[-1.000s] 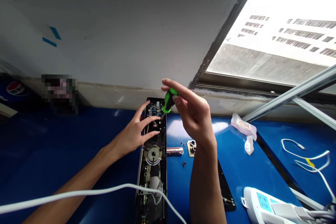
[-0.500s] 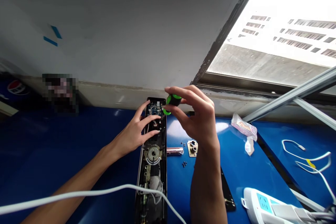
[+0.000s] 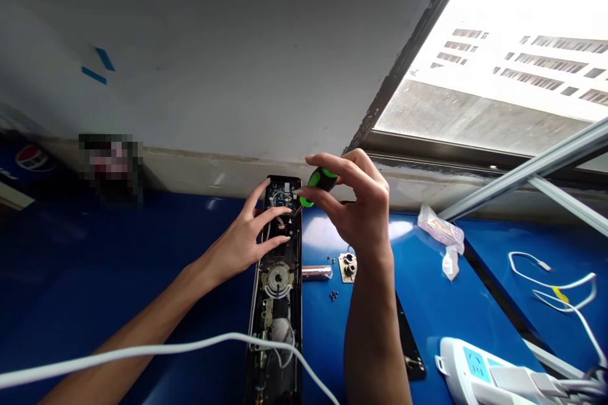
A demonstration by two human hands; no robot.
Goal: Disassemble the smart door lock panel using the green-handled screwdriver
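A long black housing [image 3: 278, 253], perhaps an electronic door lock, lies lengthwise on the blue table with its inside facing up. At its far end sits a circuit board [image 3: 281, 195] with thin wires. My left hand [image 3: 256, 224] rests over that end, fingers spread along the housing and its edge. In my right hand [image 3: 358, 199], thumb and fingers grip a green and black screwdriver [image 3: 317, 185]. Its shaft slants down to the housing's right side, near my left fingertips; the tip is too small to make out. A round metal part [image 3: 278, 278] lies midway along the housing.
Right of the housing lie a reddish cylinder [image 3: 317, 273], a square metal plate [image 3: 348, 267], loose screws [image 3: 334, 295] and a black panel [image 3: 409, 345]. A white cable [image 3: 190, 348] crosses in front. A power strip [image 3: 468, 364] stands at lower right, a plastic packet [image 3: 441, 230] farther back.
My right hand has shifted slightly, and the screwdriver handle has turned and moved a little right, showing more of the shaft. The left hand stays in place.
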